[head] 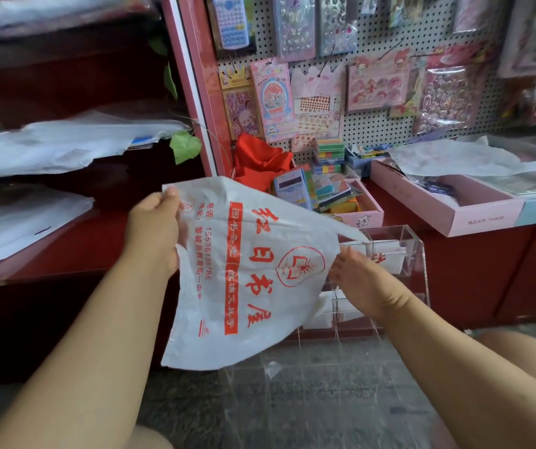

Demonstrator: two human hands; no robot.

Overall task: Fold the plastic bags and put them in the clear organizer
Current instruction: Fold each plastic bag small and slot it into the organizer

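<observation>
A white plastic bag [244, 273] with red printed characters hangs spread out in the air in front of me. My left hand [155, 226] grips its upper left edge, thumb on top. My right hand [355, 278] pinches the bag's right side near a handle strip that stretches toward the clear organizer [419, 254]. The organizer stands on the floor behind and below the bag. Folded white bags [386, 254] with red print sit in its upper compartment, and more white ones [325, 314] lie in a lower compartment.
Dark red shelves on the left hold stacks of white bags [66, 144]. Pink boxes [474, 205] of stationery stand on a red ledge at the right, under a pegboard of sticker packs. A red cloth [257, 160] lies behind the bag. My bare knees frame the grey floor.
</observation>
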